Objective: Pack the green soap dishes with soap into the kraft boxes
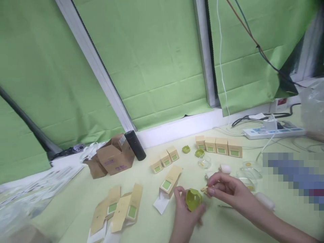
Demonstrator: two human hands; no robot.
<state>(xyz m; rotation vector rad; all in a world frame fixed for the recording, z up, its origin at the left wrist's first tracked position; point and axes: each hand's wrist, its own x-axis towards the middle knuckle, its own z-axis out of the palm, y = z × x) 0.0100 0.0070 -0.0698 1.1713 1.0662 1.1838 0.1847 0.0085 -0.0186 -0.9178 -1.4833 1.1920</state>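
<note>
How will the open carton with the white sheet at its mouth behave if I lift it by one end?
The carton looks like thin card, so it is probably light and may crush under a firm pinch. The white sheet pokes out of its lower end and could slip free. Its flat sides make rolling unlikely.

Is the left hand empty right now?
No, the left hand grips a small green case, with the right hand pinching a small tan piece right beside it.
</note>
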